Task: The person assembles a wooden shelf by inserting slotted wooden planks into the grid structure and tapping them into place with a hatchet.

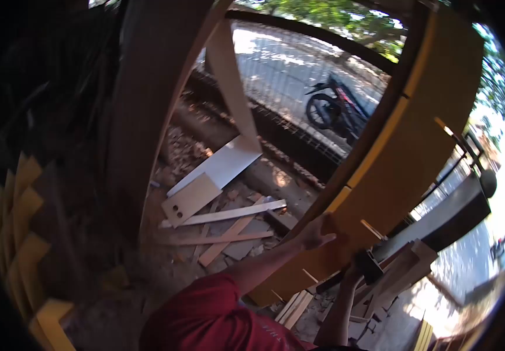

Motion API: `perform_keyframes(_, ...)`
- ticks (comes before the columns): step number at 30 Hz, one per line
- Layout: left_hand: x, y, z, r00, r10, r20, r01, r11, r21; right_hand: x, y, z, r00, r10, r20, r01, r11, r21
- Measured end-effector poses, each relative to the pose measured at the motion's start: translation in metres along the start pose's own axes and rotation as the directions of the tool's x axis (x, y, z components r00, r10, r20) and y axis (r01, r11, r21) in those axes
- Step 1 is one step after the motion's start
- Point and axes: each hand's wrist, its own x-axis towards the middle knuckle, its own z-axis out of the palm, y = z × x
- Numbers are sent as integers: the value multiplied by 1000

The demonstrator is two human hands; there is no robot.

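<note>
1. Currently, a long brown board (407,146) runs slantwise through the scene, standing beside the person's arms, its yellowish edge catching light.
2. The left hand (315,235) touches the board near its lower end, thumb spread across its broad face; I cannot tell whether the fingers are clamped around the edge.
3. The right hand (355,275) is on the other side of the board, at a dark block (370,267); blur and shadow hide whether the fingers close on it.
4. Just beyond that block, a grey-topped beam (436,219) lies to the right of the board.
5. Left of the board, a pale panel with two holes (196,198) and loose wooden strips (235,238) lie on littered ground.
6. Past the board's left edge, a motorcycle (348,111) stands outside.
</note>
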Motion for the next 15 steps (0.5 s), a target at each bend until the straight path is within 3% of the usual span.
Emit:
perform_keyframes(2,-22,12,-4,998,-53,-24,50,992,-119,-7,18,-32,995,38,93,-55,980,193)
perform_keyframes(4,-52,39,-14,993,-120,-9,119,990,-78,-20,9,-46,991,22,136,-44,986,159)
perform_keyframes(5,-71,51,-20,987,-159,18,159,987,-12,-48,-52,-51,992,3,127,-14,996,88)
perform_keyframes(7,-112,71,-27,969,-229,94,217,969,120,-102,-102,-71,987,-67,147,56,995,77)
perform_keyframes(8,-142,75,-19,994,-111,17,111,994,21,-123,-108,-82,979,-113,169,89,986,143)
perform_keyframes(10,-231,87,2,974,114,-195,-135,986,-98,-175,-146,-112,924,129,361,-201,965,169)
perform_keyframes(13,-315,109,6,967,17,-254,-63,983,-174,-223,-151,-134,910,140,389,-236,949,211)
perform_keyframes(15,-378,137,9,948,-9,-319,-36,990,-133,-240,-152,-153,876,87,474,-208,955,209)
